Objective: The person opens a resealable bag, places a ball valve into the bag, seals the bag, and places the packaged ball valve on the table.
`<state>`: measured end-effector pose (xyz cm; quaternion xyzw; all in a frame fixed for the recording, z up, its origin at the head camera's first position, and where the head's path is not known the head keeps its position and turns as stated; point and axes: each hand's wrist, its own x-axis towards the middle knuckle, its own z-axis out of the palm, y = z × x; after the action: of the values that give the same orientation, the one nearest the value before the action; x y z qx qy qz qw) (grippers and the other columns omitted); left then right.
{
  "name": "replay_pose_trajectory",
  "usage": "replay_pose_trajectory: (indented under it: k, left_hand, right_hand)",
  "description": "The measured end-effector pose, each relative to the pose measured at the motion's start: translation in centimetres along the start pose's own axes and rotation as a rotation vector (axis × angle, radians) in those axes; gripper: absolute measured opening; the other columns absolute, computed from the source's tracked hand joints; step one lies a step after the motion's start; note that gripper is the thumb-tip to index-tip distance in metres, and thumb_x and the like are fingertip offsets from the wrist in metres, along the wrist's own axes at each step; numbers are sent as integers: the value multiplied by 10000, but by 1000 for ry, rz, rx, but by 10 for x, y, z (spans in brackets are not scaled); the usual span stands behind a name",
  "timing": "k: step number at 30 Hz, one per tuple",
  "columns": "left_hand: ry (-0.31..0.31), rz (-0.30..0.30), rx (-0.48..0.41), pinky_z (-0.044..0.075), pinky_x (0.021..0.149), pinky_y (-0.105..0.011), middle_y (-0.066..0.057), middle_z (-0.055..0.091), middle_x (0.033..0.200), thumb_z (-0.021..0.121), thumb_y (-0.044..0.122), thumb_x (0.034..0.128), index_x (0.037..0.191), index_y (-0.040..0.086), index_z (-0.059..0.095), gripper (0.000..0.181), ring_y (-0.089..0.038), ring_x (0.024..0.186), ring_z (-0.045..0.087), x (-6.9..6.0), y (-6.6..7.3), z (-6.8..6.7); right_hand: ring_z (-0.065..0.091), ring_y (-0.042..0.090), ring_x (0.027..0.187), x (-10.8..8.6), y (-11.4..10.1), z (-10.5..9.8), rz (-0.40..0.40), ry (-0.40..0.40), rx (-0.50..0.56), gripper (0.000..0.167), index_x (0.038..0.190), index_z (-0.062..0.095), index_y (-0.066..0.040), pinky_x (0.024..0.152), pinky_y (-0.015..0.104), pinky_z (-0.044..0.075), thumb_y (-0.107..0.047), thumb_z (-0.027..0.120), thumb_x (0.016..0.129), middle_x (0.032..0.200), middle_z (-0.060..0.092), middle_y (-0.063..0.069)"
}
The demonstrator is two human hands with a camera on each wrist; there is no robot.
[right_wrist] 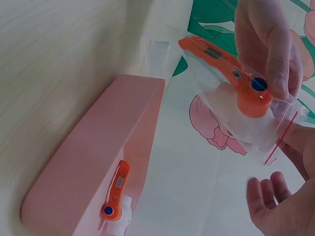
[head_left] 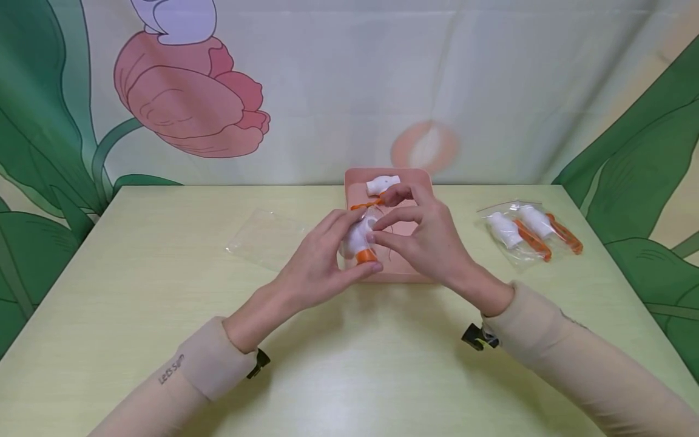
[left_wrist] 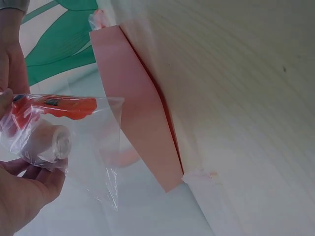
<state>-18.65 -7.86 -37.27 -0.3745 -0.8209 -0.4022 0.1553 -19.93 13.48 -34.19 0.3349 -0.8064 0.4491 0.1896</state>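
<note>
A white plastic valve with an orange lever handle (right_wrist: 211,54) sits inside a clear zip bag (left_wrist: 106,147) above the pink tray. My left hand (head_left: 319,258) grips the bagged valve (head_left: 357,237) from the left, fingers behind it and thumb near its orange end. From the right, my right hand (head_left: 428,233) pinches the edge of the bag with thumb and forefinger. Beside the red zip line (right_wrist: 281,138), its other fingers (right_wrist: 268,191) stand loosely bent, away from the bag. Part of the pinch is hidden in the wrist views.
Inside the pink tray (head_left: 398,278) lies an unbagged white valve (head_left: 383,184) with an orange handle (right_wrist: 118,184). A flat clear bag (head_left: 264,240) lies to the tray's left. At the right, two more bagged valves (head_left: 530,227) rest on the table. A printed curtain (head_left: 327,91) hangs behind.
</note>
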Motion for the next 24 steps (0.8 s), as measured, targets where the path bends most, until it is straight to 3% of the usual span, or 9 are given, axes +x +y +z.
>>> replay_pose_trajectory:
  k: [8,11,17,24]
  left_hand:
    - [0,-17,-3,529,869,-309,-89,571,1284,855,241,870,1474,-6,463,762,-169,1073,572,0,2,3]
    - [-5,-12,-12,532,876,-306,-93,570,1294,857,231,868,1476,-8,461,764,-172,1088,572,0,2,3]
    - [-15,-14,-115,518,939,-331,-61,562,1348,855,219,866,1498,31,463,767,-160,1186,559,0,2,1]
    - [-10,-113,-246,517,974,-393,-61,581,1387,634,153,1026,1448,6,512,464,-174,1198,564,1,0,-4]
  right_hand:
    - [667,217,1027,1,-2,-1,152,-66,95,120,874,802,13,794,330,602,14,880,783,1104,673,88]
    - [662,212,1045,1,-2,-2,184,-80,82,119,888,807,-2,775,336,606,-1,878,793,1066,703,78]
    - [673,200,1024,2,0,-7,161,-95,75,115,886,803,-18,764,334,608,-2,875,797,1045,717,60]
    - [662,213,1032,3,0,-10,145,-125,125,123,897,796,-8,772,323,604,30,861,800,1085,708,71]
